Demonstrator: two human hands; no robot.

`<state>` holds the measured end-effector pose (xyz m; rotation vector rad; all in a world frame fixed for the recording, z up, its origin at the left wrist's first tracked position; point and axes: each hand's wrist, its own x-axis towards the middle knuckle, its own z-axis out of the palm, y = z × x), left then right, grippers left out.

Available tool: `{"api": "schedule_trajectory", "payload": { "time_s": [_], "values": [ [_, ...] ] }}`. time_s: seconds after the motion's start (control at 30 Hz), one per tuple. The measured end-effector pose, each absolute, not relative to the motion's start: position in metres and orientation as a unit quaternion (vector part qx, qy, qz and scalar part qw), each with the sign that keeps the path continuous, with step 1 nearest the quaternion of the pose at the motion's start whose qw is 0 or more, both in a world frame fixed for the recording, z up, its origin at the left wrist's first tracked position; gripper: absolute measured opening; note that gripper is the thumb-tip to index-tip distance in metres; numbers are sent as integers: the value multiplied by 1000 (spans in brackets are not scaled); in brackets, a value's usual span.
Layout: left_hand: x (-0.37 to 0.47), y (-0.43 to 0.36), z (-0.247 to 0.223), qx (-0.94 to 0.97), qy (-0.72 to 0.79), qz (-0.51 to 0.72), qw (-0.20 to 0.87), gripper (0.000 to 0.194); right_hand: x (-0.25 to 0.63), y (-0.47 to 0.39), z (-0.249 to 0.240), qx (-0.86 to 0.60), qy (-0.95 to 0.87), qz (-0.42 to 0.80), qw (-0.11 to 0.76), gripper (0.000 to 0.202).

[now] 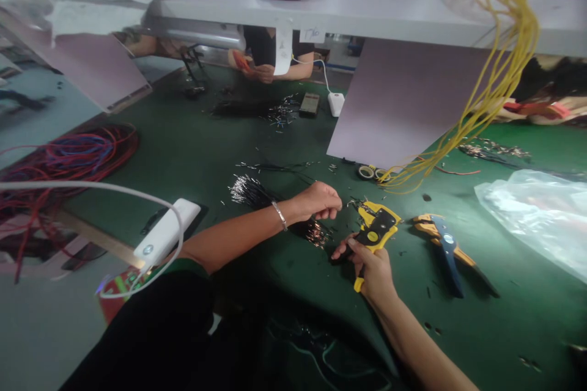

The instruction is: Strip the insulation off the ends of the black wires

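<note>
My right hand [376, 269] is wrapped round the handles of a yellow and black wire stripper [378, 226], its jaws pointing away and to the left. Just left of those jaws, my left hand [320, 200] is closed in a pinch; whatever its fingertips hold is too small to make out. Beneath my left forearm lies a bundle of black wires [250, 192] with silvery ends, and bare copper ends [317, 234] show on the near side of that wrist. A second wire stripper [444, 243], blue and orange, rests on the green table to the right.
Yellow wires [504, 67] hang from the white shelf [389, 15] over the table. Tape rolls [365, 172] lie behind the tool, a clear plastic bag [536, 214] at right. Red and blue cables [87, 156] and a white power bank [167, 232] are left. Co-workers' hands [265, 73] show across the table.
</note>
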<state>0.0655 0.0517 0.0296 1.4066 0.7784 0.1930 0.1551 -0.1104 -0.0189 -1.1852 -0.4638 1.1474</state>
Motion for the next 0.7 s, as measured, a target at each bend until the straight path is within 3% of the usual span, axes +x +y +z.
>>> {"api": "schedule_trajectory", "payload": {
  "time_s": [0.23, 0.7],
  "values": [
    [72, 56, 32, 633, 353, 101, 681, 16, 156, -110, -20, -517, -204, 512, 656, 19],
    [99, 87, 6, 736, 360, 142, 555, 6, 157, -111, -23, -520, -208, 509, 654, 20]
  ]
}}
